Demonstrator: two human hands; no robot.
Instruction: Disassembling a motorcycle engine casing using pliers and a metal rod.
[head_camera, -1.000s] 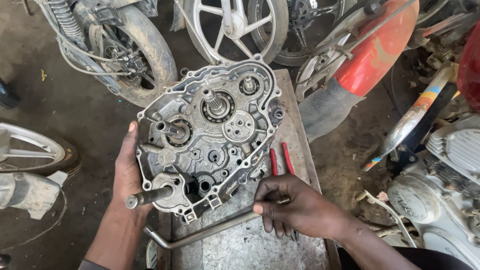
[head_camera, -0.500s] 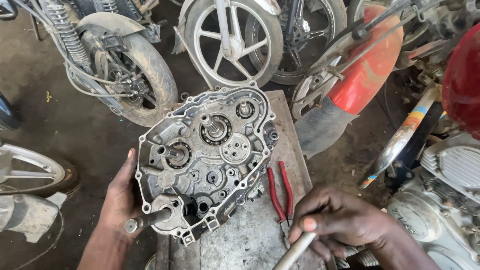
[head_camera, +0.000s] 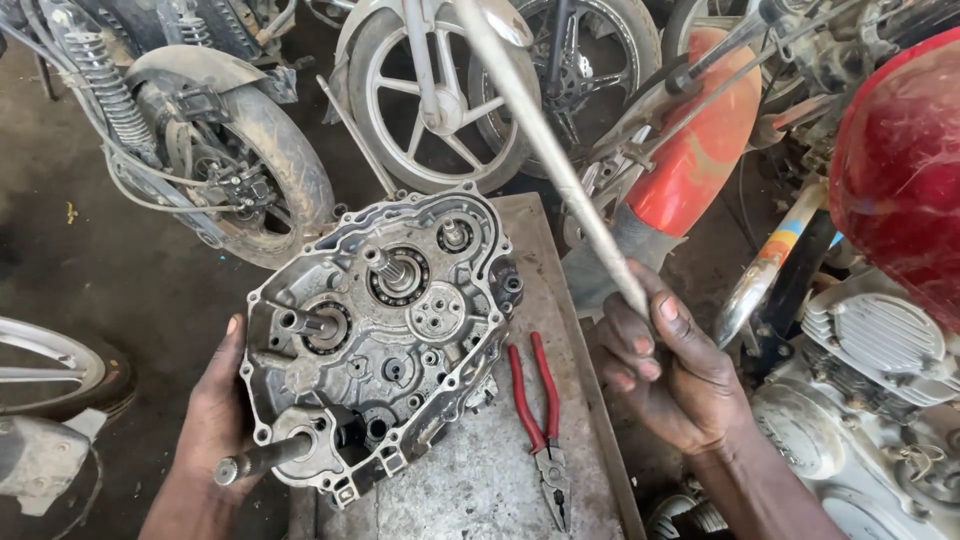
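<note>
A grimy grey engine crankcase (head_camera: 385, 335) with gears and shafts showing lies tilted on a worn metal bench (head_camera: 555, 300). My left hand (head_camera: 215, 420) grips its left edge, beside a shaft (head_camera: 262, 458) that sticks out at the lower left. My right hand (head_camera: 672, 365) is raised to the right of the bench and is closed around a long metal rod (head_camera: 545, 145). The rod points up and to the left, above the crankcase. Red-handled pliers (head_camera: 535, 415) lie on the bench between the crankcase and my right hand.
Motorcycle wheels (head_camera: 445, 90) and a muddy rear tyre (head_camera: 265, 165) stand behind the bench. An orange fender (head_camera: 700, 150), a red fuel tank (head_camera: 900, 160) and another engine (head_camera: 870, 400) crowd the right side. A wheel rim (head_camera: 50, 370) sits at left on the dirt floor.
My right hand lifted the metal rod from low across the bench front and swung it upright to the right. The left hand stayed on the crankcase.
</note>
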